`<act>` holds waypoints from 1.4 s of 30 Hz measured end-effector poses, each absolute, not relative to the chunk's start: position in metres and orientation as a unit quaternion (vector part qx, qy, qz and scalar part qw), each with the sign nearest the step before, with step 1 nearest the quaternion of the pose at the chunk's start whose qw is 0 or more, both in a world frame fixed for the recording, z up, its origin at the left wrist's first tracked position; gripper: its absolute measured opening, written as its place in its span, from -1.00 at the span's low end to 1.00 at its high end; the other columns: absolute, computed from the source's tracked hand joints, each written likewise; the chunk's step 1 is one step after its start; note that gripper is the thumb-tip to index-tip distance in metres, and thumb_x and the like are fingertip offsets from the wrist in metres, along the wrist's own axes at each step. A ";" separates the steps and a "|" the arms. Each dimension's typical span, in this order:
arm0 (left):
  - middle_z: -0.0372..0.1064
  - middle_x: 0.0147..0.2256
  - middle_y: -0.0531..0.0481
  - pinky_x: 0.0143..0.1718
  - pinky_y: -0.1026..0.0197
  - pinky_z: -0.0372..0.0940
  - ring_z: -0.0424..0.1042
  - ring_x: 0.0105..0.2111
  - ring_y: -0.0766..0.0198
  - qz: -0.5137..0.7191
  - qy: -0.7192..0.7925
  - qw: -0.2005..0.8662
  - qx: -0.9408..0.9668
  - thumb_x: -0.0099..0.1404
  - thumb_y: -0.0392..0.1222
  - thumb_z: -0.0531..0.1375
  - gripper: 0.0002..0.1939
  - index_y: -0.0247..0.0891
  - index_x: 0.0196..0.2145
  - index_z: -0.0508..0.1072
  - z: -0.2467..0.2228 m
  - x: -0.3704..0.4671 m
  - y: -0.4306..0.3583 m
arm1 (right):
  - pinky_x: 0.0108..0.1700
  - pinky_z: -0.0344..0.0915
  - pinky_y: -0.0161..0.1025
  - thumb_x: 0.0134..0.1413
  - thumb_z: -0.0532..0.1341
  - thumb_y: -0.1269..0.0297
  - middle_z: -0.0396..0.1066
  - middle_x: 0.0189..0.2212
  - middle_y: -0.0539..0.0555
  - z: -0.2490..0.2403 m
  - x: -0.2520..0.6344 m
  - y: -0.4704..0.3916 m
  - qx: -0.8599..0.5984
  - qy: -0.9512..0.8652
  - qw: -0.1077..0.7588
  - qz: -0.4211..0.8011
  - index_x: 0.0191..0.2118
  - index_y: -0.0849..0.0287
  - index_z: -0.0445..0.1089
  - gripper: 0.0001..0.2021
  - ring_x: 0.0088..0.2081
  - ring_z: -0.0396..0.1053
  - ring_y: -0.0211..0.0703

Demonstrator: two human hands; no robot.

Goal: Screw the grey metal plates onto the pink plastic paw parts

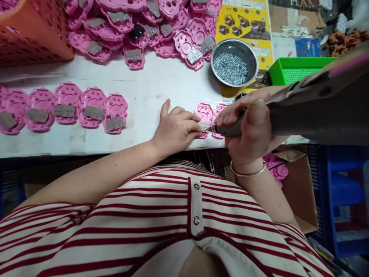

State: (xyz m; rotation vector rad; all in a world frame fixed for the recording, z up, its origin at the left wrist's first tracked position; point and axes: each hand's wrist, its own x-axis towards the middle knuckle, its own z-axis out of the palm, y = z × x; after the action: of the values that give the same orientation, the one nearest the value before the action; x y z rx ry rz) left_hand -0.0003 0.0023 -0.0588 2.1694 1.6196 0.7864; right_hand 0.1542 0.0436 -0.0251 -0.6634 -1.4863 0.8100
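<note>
Left hand (174,130) grip nearly closed, fingertips pinning pink casing (204,111) at table (141,115) front edge; right hand (253,132) grip wrapped round power driver (305,107), tip at casing's gray plate. Casing likely light, stiff, slightly slippery plastic, thin-edged; best held by rim, clear of bit.

There are two hands (176,130), one power tool (314,100), one bowl (213,71), one green tray (277,72), one orange basket (31,32).
</note>
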 end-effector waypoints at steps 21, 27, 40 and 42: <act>0.64 -0.11 0.09 0.38 -0.53 -0.24 0.47 -0.02 0.04 0.280 0.567 0.205 0.747 0.30 -0.04 0.38 -0.94 0.03 -0.34 0.67 -0.057 -0.003 0.002 | -0.59 0.28 -0.38 0.16 0.31 0.03 0.27 -0.64 -0.19 -0.006 0.147 0.032 -0.203 -0.563 0.686 0.414 -0.20 0.03 0.53 -0.78 -0.66 0.22 -0.42; 0.64 -0.11 0.09 0.39 -0.52 -0.24 0.47 -0.01 0.03 0.274 0.569 0.207 0.748 0.30 -0.04 0.38 -0.91 0.00 -0.36 0.65 -0.054 -0.002 0.002 | -0.59 0.29 -0.39 0.20 0.27 0.04 0.28 -0.64 -0.19 -0.006 0.145 0.032 -0.190 -0.566 0.688 0.412 -0.19 0.03 0.52 -0.79 -0.66 0.23 -0.42; 0.59 -0.05 -0.06 0.40 -0.47 -0.24 0.44 0.03 -0.06 0.239 0.589 0.185 0.750 0.31 0.11 0.34 -0.33 -0.10 0.29 0.35 -0.055 0.002 -0.005 | -0.52 0.30 -0.32 0.22 0.19 -0.07 0.11 -0.63 -0.16 -0.013 0.146 0.034 -0.250 -0.619 0.660 0.345 -0.21 -0.07 0.44 -0.77 -0.66 0.14 -0.37; 0.58 -0.05 -0.08 0.41 -0.44 -0.25 0.45 0.02 -0.06 0.238 0.594 0.171 0.749 0.35 0.13 0.29 -0.35 -0.14 0.30 0.33 -0.056 0.005 -0.007 | -0.56 0.25 -0.33 0.21 0.20 -0.05 0.11 -0.64 -0.17 -0.018 0.146 0.036 -0.233 -0.609 0.672 0.351 -0.20 -0.07 0.45 -0.78 -0.68 0.10 -0.38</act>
State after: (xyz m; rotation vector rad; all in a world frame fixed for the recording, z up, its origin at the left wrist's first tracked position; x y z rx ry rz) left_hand 0.0048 -0.0067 -0.0555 2.1269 1.6862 0.6753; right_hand 0.1456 0.0355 -0.0178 -0.5237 -1.3722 0.7894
